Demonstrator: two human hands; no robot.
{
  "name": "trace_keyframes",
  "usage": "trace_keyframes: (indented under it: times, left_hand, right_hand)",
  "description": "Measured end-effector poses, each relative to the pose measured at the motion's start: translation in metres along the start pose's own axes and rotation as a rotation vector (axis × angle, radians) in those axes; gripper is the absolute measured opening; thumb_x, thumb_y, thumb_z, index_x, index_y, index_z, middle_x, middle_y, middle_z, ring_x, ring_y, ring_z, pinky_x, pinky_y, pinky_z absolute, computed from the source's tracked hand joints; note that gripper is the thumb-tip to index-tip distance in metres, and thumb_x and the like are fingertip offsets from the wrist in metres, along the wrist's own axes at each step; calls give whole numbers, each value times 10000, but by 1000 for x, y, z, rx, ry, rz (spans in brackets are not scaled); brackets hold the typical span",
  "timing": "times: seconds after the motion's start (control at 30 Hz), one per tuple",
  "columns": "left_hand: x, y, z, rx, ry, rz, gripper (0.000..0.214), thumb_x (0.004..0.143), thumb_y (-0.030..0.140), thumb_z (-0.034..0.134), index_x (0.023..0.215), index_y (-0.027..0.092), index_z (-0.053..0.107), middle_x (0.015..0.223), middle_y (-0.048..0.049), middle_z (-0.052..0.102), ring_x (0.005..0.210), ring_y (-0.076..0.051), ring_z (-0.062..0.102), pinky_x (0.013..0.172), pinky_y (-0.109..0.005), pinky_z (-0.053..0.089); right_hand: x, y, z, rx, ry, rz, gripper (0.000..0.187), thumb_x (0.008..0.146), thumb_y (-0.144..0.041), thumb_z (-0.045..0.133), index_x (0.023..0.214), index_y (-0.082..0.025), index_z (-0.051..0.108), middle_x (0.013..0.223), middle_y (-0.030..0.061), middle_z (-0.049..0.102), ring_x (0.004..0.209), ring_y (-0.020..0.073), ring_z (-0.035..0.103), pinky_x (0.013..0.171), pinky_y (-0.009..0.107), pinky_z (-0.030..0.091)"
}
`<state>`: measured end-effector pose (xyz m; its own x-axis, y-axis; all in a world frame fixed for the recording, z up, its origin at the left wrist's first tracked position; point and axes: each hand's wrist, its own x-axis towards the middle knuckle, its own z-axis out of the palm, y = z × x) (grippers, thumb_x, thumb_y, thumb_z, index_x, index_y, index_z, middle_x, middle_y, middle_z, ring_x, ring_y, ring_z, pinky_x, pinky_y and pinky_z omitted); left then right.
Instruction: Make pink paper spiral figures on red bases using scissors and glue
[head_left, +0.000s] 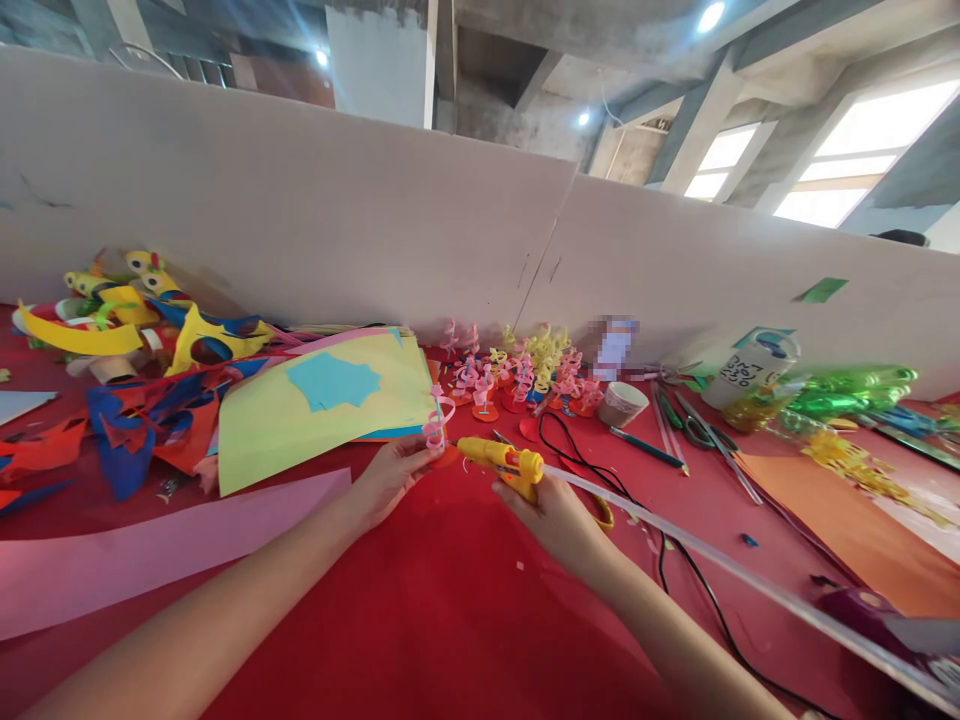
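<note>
In the head view my right hand (551, 510) is wrapped round the grip of a yellow hot glue gun (499, 458). A long clear glue stick (675, 528) runs out of its back toward the lower right. My left hand (394, 475) pinches a small paper craft (439, 418) with a pink curl on a round orange-red base. The gun's nozzle points left and is close to that base; whether they touch I cannot tell. Behind them stand several similar pink and yellow curled paper crafts (525, 365).
Yellow and green paper sheets (322, 430) lie left of centre, beside a heap of cut red, blue and yellow scraps (142, 400). To the right are a paper cup (622, 403), a pencil (649, 450), scissors (697, 425), orange paper (847, 520) and a black cord (701, 590). A white partition (300, 210) stands behind.
</note>
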<state>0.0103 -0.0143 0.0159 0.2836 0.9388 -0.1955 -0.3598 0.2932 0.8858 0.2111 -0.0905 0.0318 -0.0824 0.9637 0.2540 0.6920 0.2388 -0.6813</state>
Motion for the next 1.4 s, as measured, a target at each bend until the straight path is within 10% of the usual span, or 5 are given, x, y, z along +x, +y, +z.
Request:
trace_keyframes:
  times: [1.4]
  left_hand:
    - [2,-3,-7,132,-44,-10,217,537,252,830,702,171,714,741,-22,693,729,-155,597,708,-268,408]
  right_hand:
    - [0,-7,-4,-167,-19,-65,128,836,-283,534,859,-175,599,767,48,598,720,205,585,631,286,469]
